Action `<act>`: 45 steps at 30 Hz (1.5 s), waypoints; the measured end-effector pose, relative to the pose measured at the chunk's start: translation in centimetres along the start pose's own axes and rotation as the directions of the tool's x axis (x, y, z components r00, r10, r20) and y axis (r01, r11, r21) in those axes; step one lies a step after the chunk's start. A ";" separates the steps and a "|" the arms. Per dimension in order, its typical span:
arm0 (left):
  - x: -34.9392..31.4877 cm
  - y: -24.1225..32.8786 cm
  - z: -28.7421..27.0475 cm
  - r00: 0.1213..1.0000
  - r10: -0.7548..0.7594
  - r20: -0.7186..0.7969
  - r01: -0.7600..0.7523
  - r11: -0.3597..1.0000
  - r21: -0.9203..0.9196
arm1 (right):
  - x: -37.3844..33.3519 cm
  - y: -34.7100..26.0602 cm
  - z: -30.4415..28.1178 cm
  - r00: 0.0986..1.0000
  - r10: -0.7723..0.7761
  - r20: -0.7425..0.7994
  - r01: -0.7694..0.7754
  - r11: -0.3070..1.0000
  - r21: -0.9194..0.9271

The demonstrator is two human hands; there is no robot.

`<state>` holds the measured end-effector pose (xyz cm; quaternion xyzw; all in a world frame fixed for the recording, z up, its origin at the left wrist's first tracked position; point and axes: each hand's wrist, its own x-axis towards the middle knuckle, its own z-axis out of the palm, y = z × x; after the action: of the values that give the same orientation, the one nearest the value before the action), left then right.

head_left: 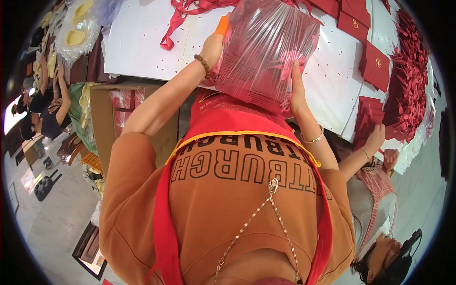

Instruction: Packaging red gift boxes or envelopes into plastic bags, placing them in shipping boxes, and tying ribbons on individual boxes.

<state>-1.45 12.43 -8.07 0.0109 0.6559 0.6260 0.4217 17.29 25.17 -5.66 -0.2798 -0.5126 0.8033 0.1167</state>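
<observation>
Between my two hands is a clear plastic bag (266,52) packed with a stack of red, flat pieces like paper pouches, held at the table's near edge. My left hand (213,47), with an orange cover on a finger and a beaded bracelet at the wrist, grips its left side. On the opposite side my right hand (298,88) presses against the wrinkled plastic, thumb upward. Some fingertips of both hands are hidden by the bag. Loose red ribbons (176,23) lie on the white table just beyond my left hand.
Red pouches (375,64) lie along the table's right side, beside a large heap of red ribbon pieces (409,80). At the right a co-worker's hand (375,137) touches a pile of pouches. An open cardboard box (102,123) holding wrapped red packs stands below the table's left edge.
</observation>
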 end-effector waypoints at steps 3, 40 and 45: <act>-1.6 1.8 1.0 0.986 0.168 -0.009 -0.160 0.951 0.265 | -0.3 -0.7 0.2 0.995 0.094 -0.019 -0.094 0.995 0.023; -5.3 -1.4 -0.6 0.934 0.287 0.211 -0.310 0.947 0.083 | -4.0 1.2 1.6 0.968 -0.249 -0.012 0.236 0.932 -0.273; -5.9 1.5 -1.5 0.963 -0.220 0.157 0.137 0.898 0.418 | -4.1 0.2 0.6 0.982 -0.187 0.012 0.184 0.956 -0.230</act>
<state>0.68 8.34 -3.86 0.1000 0.7233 0.4313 0.5299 20.29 22.71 -4.36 -0.2460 -0.6255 0.7227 0.1608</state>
